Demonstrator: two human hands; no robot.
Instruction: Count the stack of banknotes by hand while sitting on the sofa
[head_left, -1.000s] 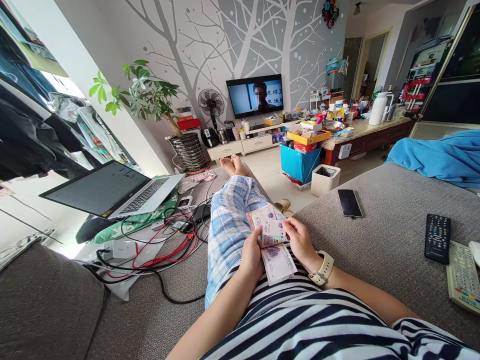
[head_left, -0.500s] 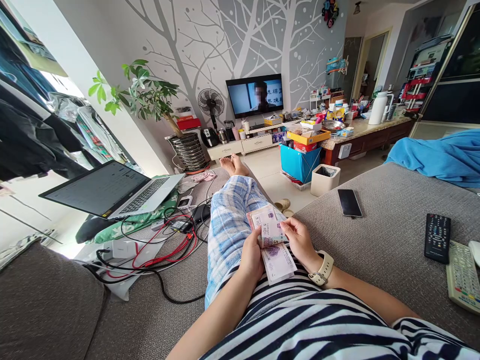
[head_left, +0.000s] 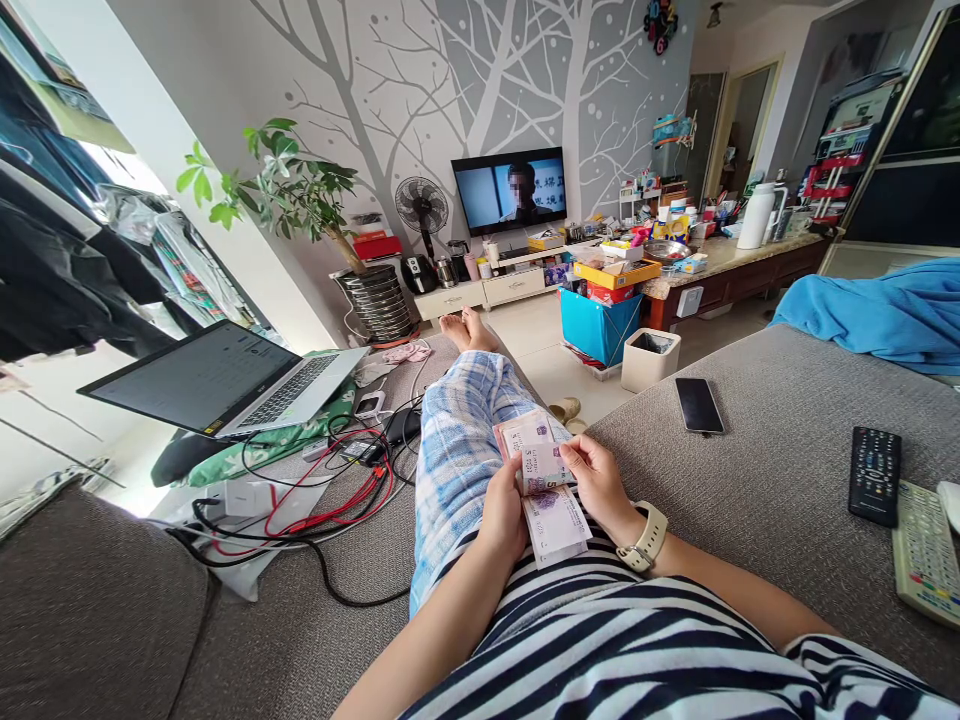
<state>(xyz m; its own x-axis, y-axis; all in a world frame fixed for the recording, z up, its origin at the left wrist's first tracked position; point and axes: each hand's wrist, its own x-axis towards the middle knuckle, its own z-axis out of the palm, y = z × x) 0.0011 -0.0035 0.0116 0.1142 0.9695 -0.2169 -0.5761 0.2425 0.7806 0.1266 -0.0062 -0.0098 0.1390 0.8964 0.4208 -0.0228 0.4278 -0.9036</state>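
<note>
A stack of purple and pink banknotes [head_left: 546, 490] rests on my lap over blue checked trousers. My left hand [head_left: 504, 515] is closed around the stack's left side, thumb on top. My right hand [head_left: 600, 482], with a cream watch on its wrist, pinches the top note at its right edge and bends it upward. I sit on a grey sofa [head_left: 750, 470] with my legs stretched out ahead.
An open laptop [head_left: 225, 380] lies on a green cushion at the left, with tangled red and black cables [head_left: 330, 500] beside it. On the right of the sofa lie a black phone [head_left: 699, 405], two remotes [head_left: 874, 475] and a blue blanket [head_left: 877, 312]. A television [head_left: 510, 190] plays ahead.
My right fingers shifted slightly on the top banknote, which is folded a little further back. The rest is unchanged.
</note>
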